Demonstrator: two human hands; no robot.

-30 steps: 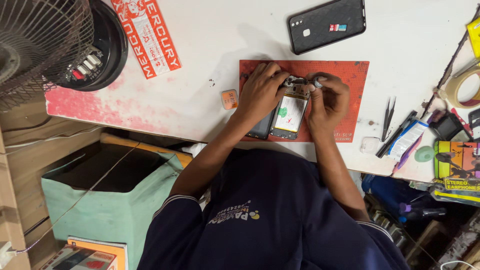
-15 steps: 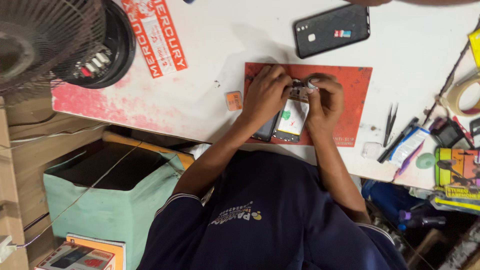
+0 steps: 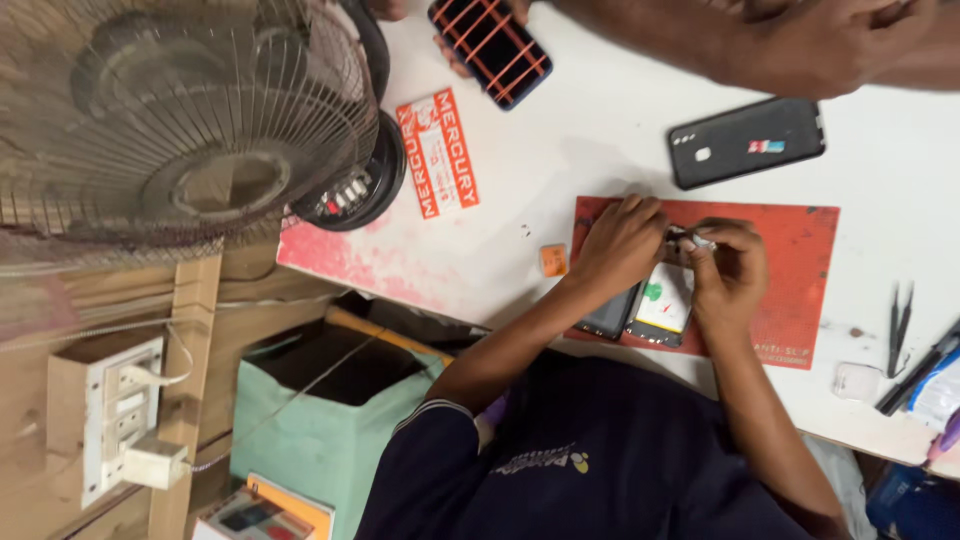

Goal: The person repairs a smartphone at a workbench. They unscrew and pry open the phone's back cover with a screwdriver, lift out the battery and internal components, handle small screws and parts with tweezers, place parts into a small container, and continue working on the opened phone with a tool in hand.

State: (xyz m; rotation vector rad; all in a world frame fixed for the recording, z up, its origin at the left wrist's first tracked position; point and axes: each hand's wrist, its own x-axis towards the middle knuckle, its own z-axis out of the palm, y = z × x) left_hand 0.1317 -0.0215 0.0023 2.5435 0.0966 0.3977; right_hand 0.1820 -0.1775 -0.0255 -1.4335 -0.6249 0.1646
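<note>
Over red mat (image 3: pixel 800 290) — both hands' fingers still pinching opened phone (image 3: pixel 660 300) — fan (image 3: pixel 180 130) now nearer.

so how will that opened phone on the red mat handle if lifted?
Opened phone looks thin and flat, so probably light and unlikely to roll. Its exposed insides suggest it is fragile. Both hands, left and right, work its top end.

Both hands on opened phone (image 3: pixel 650 305) lying on red mat (image 3: pixel 800 270), white bench (image 3: pixel 600 150). Left hand (image 3: pixel 622 245) covers phone's upper part; right hand (image 3: pixel 728 275) pinches small part at top edge, grip closed. Black phone (image 3: pixel 745 142) beyond mat. Tweezers (image 3: pixel 898 325) right of mat. Fan (image 3: pixel 170 130) far left. Another person's hand holds striped phone (image 3: pixel 492 45) at top.
</note>
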